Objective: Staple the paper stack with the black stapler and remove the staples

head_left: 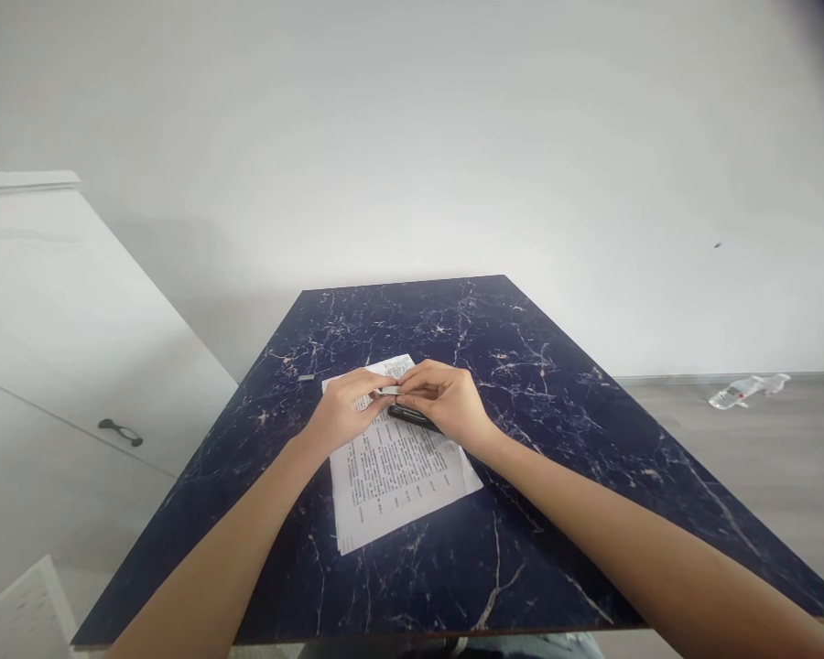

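Printed sheets of paper (398,480) lie slightly askew on a dark blue marbled table (426,320). Above their upper part, my left hand (343,407) and my right hand (449,398) meet, fingertips pinched on a small whitish-grey piece (388,391) between them. What exactly the piece is cannot be made out. A black stapler-like object (414,417) rests on the paper just below the fingers, its right end hidden by my right hand. To the left of the paper lies a tiny grey strip (306,377).
A white cabinet (75,320) with a dark handle stands left of the table. Behind is a pale wall (412,137). Clear crumpled plastic (748,391) lies on the floor at the right. A white patterned object is at the lower left.
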The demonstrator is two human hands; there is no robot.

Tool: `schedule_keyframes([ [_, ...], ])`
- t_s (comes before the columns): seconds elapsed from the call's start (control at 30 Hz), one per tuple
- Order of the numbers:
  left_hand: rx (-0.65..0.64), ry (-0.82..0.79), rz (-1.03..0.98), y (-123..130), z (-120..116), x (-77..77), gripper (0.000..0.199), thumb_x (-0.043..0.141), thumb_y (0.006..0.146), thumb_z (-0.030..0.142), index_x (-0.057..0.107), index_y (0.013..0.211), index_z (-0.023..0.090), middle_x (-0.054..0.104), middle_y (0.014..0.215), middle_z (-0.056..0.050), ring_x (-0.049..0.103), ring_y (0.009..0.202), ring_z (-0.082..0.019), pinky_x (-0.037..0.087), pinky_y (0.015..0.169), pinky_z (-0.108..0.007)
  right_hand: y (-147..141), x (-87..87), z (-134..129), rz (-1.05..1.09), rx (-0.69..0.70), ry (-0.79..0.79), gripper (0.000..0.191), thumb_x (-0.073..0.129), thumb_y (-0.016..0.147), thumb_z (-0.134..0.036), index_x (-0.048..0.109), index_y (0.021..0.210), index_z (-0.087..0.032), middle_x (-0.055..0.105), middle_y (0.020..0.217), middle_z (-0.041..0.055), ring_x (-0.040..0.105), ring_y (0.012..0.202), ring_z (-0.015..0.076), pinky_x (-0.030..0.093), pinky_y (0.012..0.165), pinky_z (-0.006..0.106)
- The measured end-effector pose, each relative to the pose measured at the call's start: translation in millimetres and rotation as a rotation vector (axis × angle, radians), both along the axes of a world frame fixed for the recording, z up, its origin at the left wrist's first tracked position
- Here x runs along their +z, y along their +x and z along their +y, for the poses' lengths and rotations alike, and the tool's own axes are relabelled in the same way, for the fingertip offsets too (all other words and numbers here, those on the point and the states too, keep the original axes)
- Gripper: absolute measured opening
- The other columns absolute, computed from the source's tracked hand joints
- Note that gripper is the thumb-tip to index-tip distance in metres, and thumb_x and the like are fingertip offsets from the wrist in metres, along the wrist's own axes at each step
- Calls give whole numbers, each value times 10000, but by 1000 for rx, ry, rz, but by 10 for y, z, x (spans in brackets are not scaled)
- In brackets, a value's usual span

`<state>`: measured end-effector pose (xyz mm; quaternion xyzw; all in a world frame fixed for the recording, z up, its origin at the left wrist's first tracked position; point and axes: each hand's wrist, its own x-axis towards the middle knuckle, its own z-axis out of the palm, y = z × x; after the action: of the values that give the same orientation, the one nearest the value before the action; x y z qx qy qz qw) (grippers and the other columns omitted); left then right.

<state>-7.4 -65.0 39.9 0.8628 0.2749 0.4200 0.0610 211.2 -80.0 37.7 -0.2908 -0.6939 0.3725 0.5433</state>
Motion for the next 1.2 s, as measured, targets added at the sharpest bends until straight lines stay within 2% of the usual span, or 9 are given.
schedule_keyframes([
  [0.13,-5,26,-16,23,-29,-6,245,686,947,213,726,1186,244,784,1076,-49,742,963,-190,613,871,-351,17,17,-6,-55,-18,73,28,785,861,-259,797,883,-248,720,972,53,722,869,199,667,795,370],
  [0.2,19,33,7,-16,7,-12,207,647,974,221,733,1162,239,785,1047,-49,742,943,-189,606,856,-346,32,-11,15,-103,-45,110,55,763,877,-252,782,927,-243,720,986,54,718,887,200,652,803,369],
  [0.3,128,-25,55,-160,131,-31,194,605,1001,277,743,1130,231,773,1030,-60,730,928,-204,589,833,-358,73,-87,72,-289,-152,181,314,822,825,-303,731,1119,-243,714,1145,79,681,1070,258,591,933,435],
  [0.37,164,-100,131,-265,229,-68,203,598,1003,322,752,1103,235,769,1030,-66,718,951,-223,577,846,-382,106,-143,109,-459,-172,149,467,863,775,-320,689,1201,-239,717,1184,87,673,1092,281,561,941,440],
  [0.4,162,-137,179,-301,271,-95,210,594,1004,338,754,1097,239,768,1028,-66,711,963,-232,572,855,-395,120,-169,122,-540,-157,109,447,854,778,-308,687,1185,-234,735,1129,81,692,1028,273,564,891,416],
  [0.5,107,-213,273,-312,346,-190,225,575,1009,353,747,1112,250,766,1043,-68,693,1008,-246,558,894,-423,145,-224,139,-704,-109,27,204,746,846,-244,694,1042,-218,745,873,43,694,772,214,513,687,317],
  [0.57,65,-239,291,-260,351,-236,229,561,1013,346,740,1121,250,765,1054,-69,688,1026,-248,552,913,-426,149,-238,136,-742,-111,41,139,707,865,-242,681,998,-216,727,816,35,674,727,202,461,632,292],
  [0.77,30,-311,263,-212,318,-235,239,546,1020,355,726,1131,244,747,1088,-79,699,986,-226,565,864,-388,159,-244,131,-713,-88,60,141,659,896,-260,654,1029,-215,715,827,36,648,698,183,412,580,275],
  [1.2,-52,-342,245,-263,340,-217,229,595,996,372,765,1101,260,779,1069,-70,723,999,-229,578,893,-397,168,-246,126,-717,-90,53,98,667,891,-271,633,968,-221,688,778,20,616,659,171,386,557,278],
])
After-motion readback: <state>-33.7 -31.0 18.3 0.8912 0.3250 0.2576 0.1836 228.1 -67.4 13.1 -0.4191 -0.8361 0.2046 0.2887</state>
